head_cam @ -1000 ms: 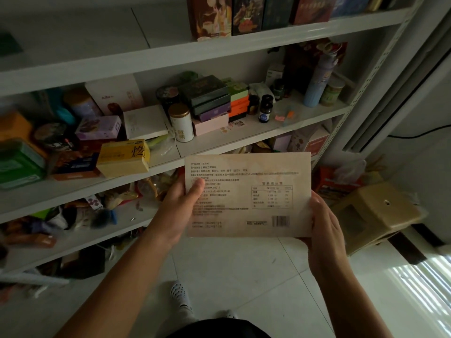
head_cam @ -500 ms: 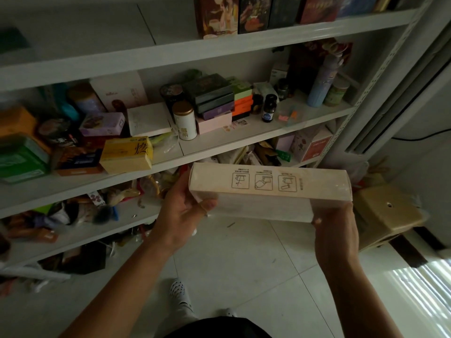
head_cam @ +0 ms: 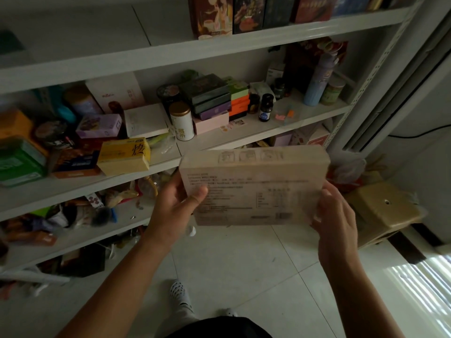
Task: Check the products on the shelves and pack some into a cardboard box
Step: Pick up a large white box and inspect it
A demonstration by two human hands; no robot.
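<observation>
I hold a flat beige product box in front of me with both hands, its printed label side tilted toward me and its narrow top edge with three small icons showing. My left hand grips its left edge, thumb on the label. My right hand grips the right edge. The box is blurred by motion. It hangs over the tiled floor, in front of the white shelf unit. A brown cardboard box sits on the floor at the right, beyond my right hand.
The shelves are crowded: a yellow box, a white tin, stacked green, purple and orange boxes, small dark bottles, a blue bottle. Lower shelves hold loose packets. My shoe is on the tiles.
The box was first held with its label facing me, then tipped so its narrow edge showed, and now it is tilted back with the label partly facing me. Both hands kept their grip.
</observation>
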